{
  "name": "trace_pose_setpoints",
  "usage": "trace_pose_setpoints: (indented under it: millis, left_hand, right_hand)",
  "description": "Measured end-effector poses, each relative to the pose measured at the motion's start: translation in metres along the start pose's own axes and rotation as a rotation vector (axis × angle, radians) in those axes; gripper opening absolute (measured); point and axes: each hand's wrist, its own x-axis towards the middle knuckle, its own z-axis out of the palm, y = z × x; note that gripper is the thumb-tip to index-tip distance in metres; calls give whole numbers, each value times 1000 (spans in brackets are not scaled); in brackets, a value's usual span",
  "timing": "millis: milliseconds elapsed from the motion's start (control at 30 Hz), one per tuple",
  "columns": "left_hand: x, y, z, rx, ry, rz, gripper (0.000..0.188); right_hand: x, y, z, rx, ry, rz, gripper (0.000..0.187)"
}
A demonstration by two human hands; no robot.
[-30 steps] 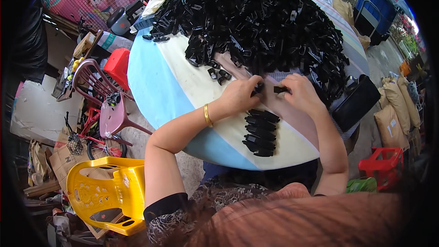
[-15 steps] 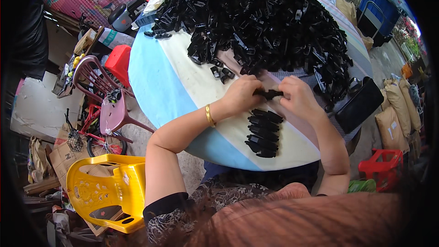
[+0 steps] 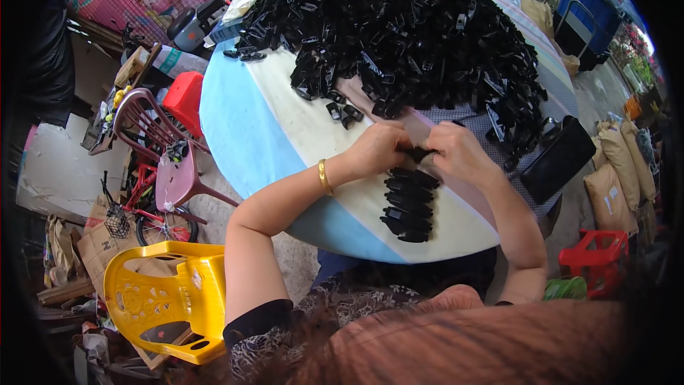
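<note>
Between my two hands is a small black plastic part (image 3: 419,155), its ends pinched by the fingers of my left hand (image 3: 381,148) and my right hand (image 3: 459,150). Just below it on the cloth lies a row of several black plastic parts (image 3: 410,203), set side by side. Beyond my hands rises a big heap of similar black parts (image 3: 399,28). A few loose pieces (image 3: 345,112) rest at the heap's near edge, left of my fingers. My fingers cover much of the held part, so its exact kind is unclear.
A striped cloth covers the round table (image 3: 242,121). Right of my right hand lies a black pouch (image 3: 558,160). A yellow plastic chair (image 3: 167,292) and a pink chair (image 3: 178,178) stand left; a red plastic stool (image 3: 595,260) and brown sacks (image 3: 611,196) are right.
My left and right hands have shifted slightly, still pinching the black part, which now sits a little lower and closer to the row. The row and heap look the same.
</note>
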Motion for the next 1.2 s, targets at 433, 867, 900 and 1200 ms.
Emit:
trace_pose_setpoints:
  millis: [433, 867, 900, 1200]
  left_hand:
    - [46, -26, -16, 421, 247, -109, 47]
    - [21, -16, -15, -1024, -165, -340, 67]
    - [22, -15, -16, -1022, -126, -320, 72]
    - [24, -23, 9, -499, -34, -185, 24]
  right_hand:
    - [-11, 29, -39, -103, 6, 184, 35]
    - [5, 7, -22, 436, 168, 429, 25]
    - [5, 7, -20, 439, 149, 443, 25]
    - [8, -45, -45, -125, 428, 392, 23]
